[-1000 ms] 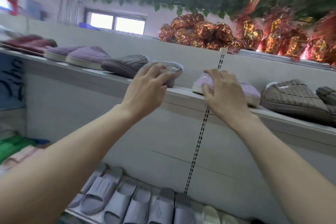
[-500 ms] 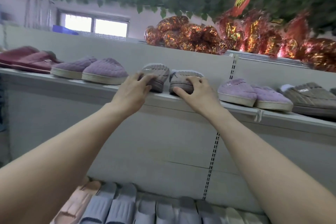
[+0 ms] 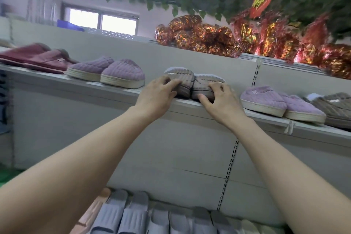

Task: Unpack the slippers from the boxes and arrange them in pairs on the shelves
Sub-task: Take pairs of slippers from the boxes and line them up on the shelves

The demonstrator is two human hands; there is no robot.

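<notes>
Two grey-brown quilted slippers stand side by side, touching, on the upper shelf (image 3: 114,91). My left hand (image 3: 157,95) grips the toe of the left grey slipper (image 3: 182,80), fingers over its top. Beside it my right hand (image 3: 220,99) grips the toe of the right grey slipper (image 3: 205,85), thumb under the front edge and fingers curled on top. Both arms reach up from below.
On the same shelf sit a maroon pair (image 3: 41,59) and a lilac pair (image 3: 110,70) to the left, another lilac pair (image 3: 275,100) and a brown pair (image 3: 334,106) to the right. Foil-wrapped red and gold packets (image 3: 209,36) lie on top. Grey slides (image 3: 133,214) fill the lower shelf.
My right hand left the lilac pair and came onto the right grey slipper. The two grey slippers were turned and pushed together until they touch. The view shifted left.
</notes>
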